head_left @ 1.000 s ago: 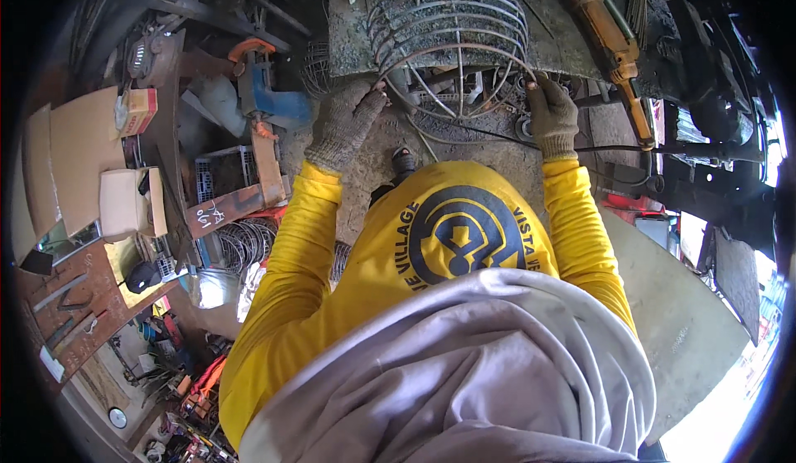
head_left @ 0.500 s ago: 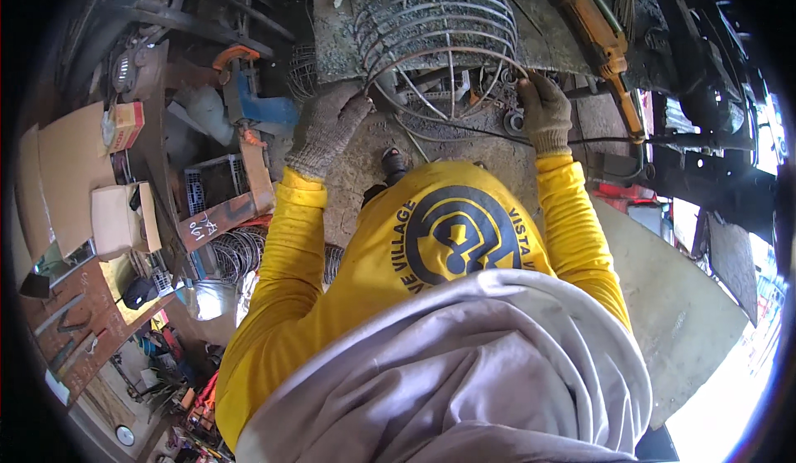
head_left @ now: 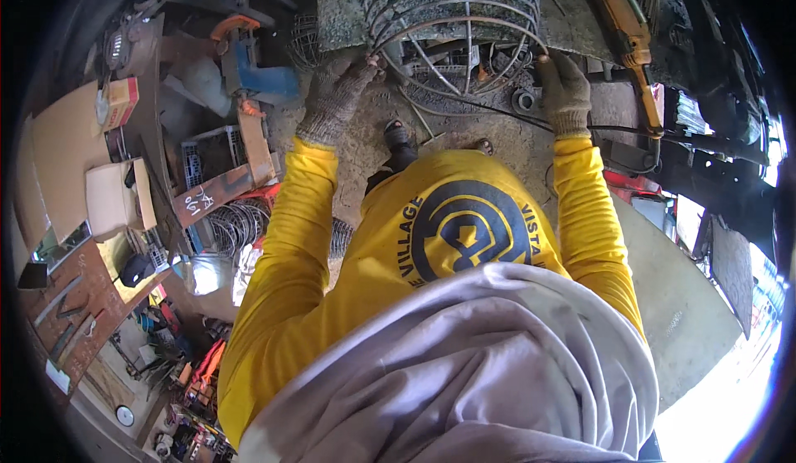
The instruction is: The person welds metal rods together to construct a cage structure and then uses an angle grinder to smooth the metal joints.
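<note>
A round-ribbed cage of bent metal rods (head_left: 467, 40) rests partly over a grey work surface (head_left: 344, 28), its near hoop toward me. My left hand (head_left: 338, 102), in a grey-brown knit glove, is closed around the left end of that hoop. At the right end, the fingers of my gloved right hand (head_left: 566, 96) are closed on the same rod. Some of the cage's far ribs run out of the top of the view. Beneath the hoop, loose metal parts show through the rods.
A long orange power tool (head_left: 632, 48) lies to the right of the cage. On the left stand a blue machine (head_left: 255, 73), an open cardboard box (head_left: 116, 198) and coils of wire (head_left: 236, 229). A pale sheet (head_left: 676, 314) lies at the right. My foot (head_left: 398, 135) is below the cage.
The cage and both hands sit higher and slightly farther right in the picture, as do the nearby tools. Both hands keep their hold on the hoop. More of my feet shows.
</note>
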Tool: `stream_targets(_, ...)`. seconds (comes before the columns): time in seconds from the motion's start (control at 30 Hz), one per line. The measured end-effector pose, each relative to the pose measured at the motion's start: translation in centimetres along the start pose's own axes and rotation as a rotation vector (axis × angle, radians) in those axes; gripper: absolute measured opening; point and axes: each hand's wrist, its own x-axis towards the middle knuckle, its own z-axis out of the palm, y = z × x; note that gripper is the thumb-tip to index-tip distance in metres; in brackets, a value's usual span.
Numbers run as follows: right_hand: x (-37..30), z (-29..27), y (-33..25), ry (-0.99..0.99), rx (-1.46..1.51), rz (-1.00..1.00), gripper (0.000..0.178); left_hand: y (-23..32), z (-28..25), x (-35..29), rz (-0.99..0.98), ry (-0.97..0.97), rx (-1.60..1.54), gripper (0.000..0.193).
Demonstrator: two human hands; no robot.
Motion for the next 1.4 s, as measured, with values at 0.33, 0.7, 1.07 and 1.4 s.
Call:
stream_targets(0.33,0.3,0.4,1.5,-0.037,0.130,0.109,0.028,-3.8,-0.4,0.0,0.022,-0.080,-0.718,0.030)
stream_targets(0.7,-0.6,-0.6,2.6,-0.276,0.805,0.207,0.048,-2.3,0.0,-0.2,0.013,0.189,-0.268,0.025)
stream_targets(1.07,-0.7,0.0,2.7,-0.128,0.751,0.372,0.038,-3.1,-0.9,0.2,-0.033,0.197,-0.145,0.025)
stream_targets(1.4,-0.5,0.1,-0.8,-0.155,0.391,0.297,0.030,-3.9,-1.1,0.0,-0.004,0.207,-0.270,0.023)
